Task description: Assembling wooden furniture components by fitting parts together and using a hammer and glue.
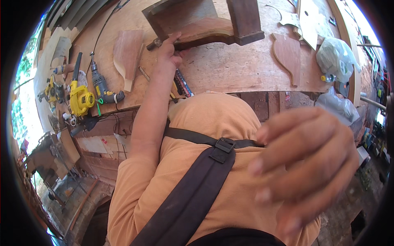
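My left hand (170, 51) reaches out over the workbench (230, 69) and is closed on the left end of a dark brown wooden furniture frame (207, 32). The frame has a scalloped front rail and a thick post at its right side. Below that hand lie a dark, narrow strip-shaped tool (183, 83) and a thin stick (144, 74). Raised close to the camera at the right, my right hand (314, 164) has loosely bent, spread fingers. It is slightly blurred, and nothing shows in it.
Left on the bench are a yellow blower (81, 98), a grey drill (102, 86) and a curved wooden panel (128, 55). A similar panel (288, 57) lies right, near a plastic bag (336, 59) and a small bottle (327, 78). Another bag (337, 105) hangs at the bench's edge.
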A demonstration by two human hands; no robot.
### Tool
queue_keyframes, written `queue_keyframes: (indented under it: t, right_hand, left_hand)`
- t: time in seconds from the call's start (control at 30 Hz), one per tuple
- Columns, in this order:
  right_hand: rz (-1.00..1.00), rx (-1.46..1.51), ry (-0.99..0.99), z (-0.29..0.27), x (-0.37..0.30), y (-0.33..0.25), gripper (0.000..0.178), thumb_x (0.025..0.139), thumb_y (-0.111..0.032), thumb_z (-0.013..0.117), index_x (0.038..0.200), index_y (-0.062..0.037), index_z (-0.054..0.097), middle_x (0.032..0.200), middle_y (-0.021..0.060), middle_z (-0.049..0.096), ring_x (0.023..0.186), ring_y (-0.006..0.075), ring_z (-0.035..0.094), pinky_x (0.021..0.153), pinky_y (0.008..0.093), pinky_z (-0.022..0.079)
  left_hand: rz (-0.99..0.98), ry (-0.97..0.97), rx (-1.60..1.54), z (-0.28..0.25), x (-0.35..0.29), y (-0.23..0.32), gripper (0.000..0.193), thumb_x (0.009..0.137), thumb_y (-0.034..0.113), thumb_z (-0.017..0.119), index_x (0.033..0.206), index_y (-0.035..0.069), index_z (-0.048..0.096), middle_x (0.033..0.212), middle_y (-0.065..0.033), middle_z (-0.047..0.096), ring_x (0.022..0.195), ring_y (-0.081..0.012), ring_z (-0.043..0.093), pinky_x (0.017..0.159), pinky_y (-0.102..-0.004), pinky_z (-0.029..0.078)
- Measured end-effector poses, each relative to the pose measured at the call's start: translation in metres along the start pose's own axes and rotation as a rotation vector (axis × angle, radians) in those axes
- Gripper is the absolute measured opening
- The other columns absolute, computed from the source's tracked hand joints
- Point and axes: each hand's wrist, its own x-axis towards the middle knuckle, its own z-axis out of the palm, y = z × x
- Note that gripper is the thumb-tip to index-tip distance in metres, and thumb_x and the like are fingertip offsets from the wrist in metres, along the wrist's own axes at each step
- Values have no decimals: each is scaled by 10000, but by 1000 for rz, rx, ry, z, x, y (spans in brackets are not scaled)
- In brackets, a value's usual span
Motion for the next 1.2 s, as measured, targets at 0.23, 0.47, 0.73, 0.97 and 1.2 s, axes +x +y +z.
queue_keyframes:
  t: [0.23, 0.47, 0.73, 0.97, 1.2]
  right_hand:
    - [463, -1003, 490, -21, -50, 64, 481, 805, -161, 794, 1237, -14, 641, 1138, 170, 695, 1073, 277, 659, 902, 358, 525]
    - [886, -1057, 540, -17, -79, 137, 940, 698, -284, 867, 1450, -4, 377, 1364, 243, 500, 1267, 355, 500, 1058, 431, 421]
    - [636, -1251, 509, -16, -79, 171, 896, 718, -235, 826, 1430, 34, 353, 1301, 255, 505, 1199, 398, 520, 1007, 453, 442]
    - [645, -1336, 596, -14, -68, 181, 870, 712, -245, 810, 1407, 38, 370, 1250, 267, 522, 1159, 404, 536, 970, 464, 465]
    - [748, -1281, 740, -20, -58, 187, 895, 723, -329, 808, 1394, 71, 369, 1209, 263, 540, 1099, 402, 564, 933, 450, 477]
  left_hand:
    - [-24, -18, 8, 2, 3, 0, 368, 847, 197, 738, 1143, 55, 573, 1049, -132, 628, 862, -282, 665, 702, -429, 620]
    - [-70, -81, 5, -3, 12, -2, 417, 837, 196, 749, 1173, 47, 552, 1106, -139, 597, 899, -280, 641, 700, -427, 607]
    - [-56, -97, -19, -3, 11, -7, 463, 826, 169, 748, 1214, 47, 526, 1168, -135, 557, 1012, -284, 606, 770, -454, 599]
    - [-42, -101, -6, -2, 7, -4, 437, 823, 178, 751, 1189, 55, 546, 1114, -116, 585, 976, -272, 624, 771, -455, 600]
    - [-61, -92, 15, -3, 8, -3, 377, 844, 190, 743, 1144, 44, 567, 1099, -118, 605, 952, -272, 639, 757, -432, 608]
